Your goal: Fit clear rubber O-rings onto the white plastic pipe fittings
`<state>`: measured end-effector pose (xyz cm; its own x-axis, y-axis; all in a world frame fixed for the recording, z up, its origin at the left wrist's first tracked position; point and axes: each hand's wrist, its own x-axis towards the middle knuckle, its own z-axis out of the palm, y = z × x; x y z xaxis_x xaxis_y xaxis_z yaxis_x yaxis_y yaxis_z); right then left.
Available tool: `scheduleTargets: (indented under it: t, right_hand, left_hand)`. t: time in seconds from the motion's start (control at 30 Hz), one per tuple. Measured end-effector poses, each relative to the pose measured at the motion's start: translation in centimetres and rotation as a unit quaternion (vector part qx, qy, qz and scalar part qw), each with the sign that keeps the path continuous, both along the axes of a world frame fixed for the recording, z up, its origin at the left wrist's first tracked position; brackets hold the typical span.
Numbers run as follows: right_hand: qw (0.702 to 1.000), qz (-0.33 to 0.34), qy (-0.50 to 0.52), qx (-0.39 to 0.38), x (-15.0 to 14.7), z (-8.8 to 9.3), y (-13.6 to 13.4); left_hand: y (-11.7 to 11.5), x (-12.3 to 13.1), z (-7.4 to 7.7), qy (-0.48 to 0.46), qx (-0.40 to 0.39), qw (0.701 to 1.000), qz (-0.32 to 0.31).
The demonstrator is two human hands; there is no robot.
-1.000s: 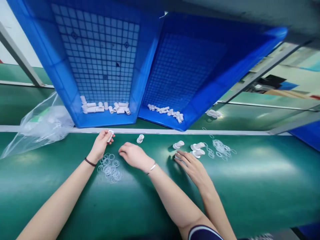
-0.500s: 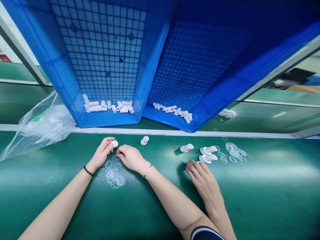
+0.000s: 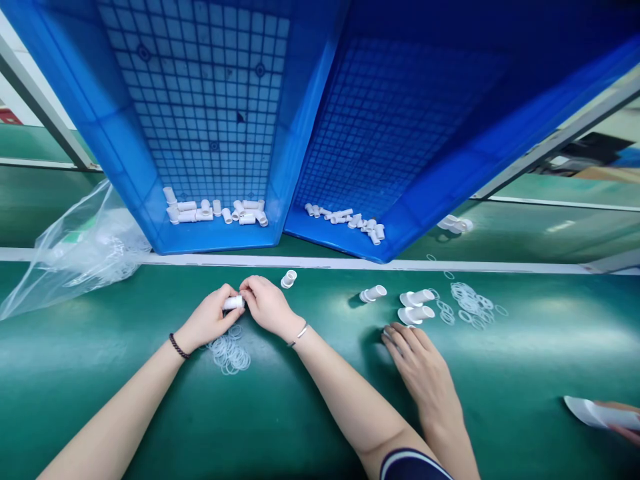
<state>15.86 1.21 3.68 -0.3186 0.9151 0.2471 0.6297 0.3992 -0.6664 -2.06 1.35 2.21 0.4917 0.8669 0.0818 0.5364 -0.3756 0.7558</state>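
Right hand [image 3: 267,308] has joined our left [image 3: 207,321], both pinching a white plastic tube [image 3: 233,303] near translucent rings [image 3: 231,360]; blue plastic bins [image 3: 220,241] hold more tubes [image 3: 189,216].

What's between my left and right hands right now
A white tube, held in your left hand with your right hand at its end, in the head view.

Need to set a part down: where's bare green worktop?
Free: glossy green worktop between the person's forearms, below the left pile of thin clear rings; also right of the co-worker's hand, below the right ring pile. Crowded: left hand and right hand at one white plastic tube; three flanged white tubes.
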Motion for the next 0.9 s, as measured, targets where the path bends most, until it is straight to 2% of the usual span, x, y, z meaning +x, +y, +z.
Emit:
scheduleTargets:
  t: [0.07,0.13,0.23,0.3,0.43,0.63,0.8,0.9]
  right_hand:
    - [0.998,0.004,0.049,-0.048,0.1,-0.3,0.3]
    - [0.981,0.011,0.137,-0.139,0.0,-0.6,0.7]
    - [0.921,0.016,0.273,-0.277,-0.2,-0.8,0.9]
    - [0.893,0.006,0.330,-0.307,-0.4,-0.7,0.8]
    - [0.889,0.010,0.360,-0.283,-0.9,-0.8,0.5]
    - [0.913,-0.004,0.335,-0.232,-0.9,-1.2,0.6]
    - [0.928,-0.027,0.314,-0.198,-1.3,-1.0,0.4]
    - [0.959,-0.028,0.241,-0.149,-1.1,0.5,-0.5]
  left_hand:
    - [0.0,-0.2,0.1,-0.012,0.009,1.000,-0.022]
    - [-0.1,-0.1,0.0,-0.063,0.007,0.998,-0.008]
    - [-0.3,0.5,-0.3,-0.196,-0.049,0.978,0.053]
    - [-0.5,1.1,-0.6,-0.273,-0.109,0.953,0.080]
    - [-0.6,2.0,-1.1,-0.358,-0.196,0.906,0.111]
    - [-0.9,2.6,-0.9,-0.436,-0.255,0.853,0.133]
    - [-1.2,2.8,-0.2,-0.447,-0.276,0.839,0.138]
    - [-1.2,2.5,0.2,-0.452,-0.277,0.837,0.134]
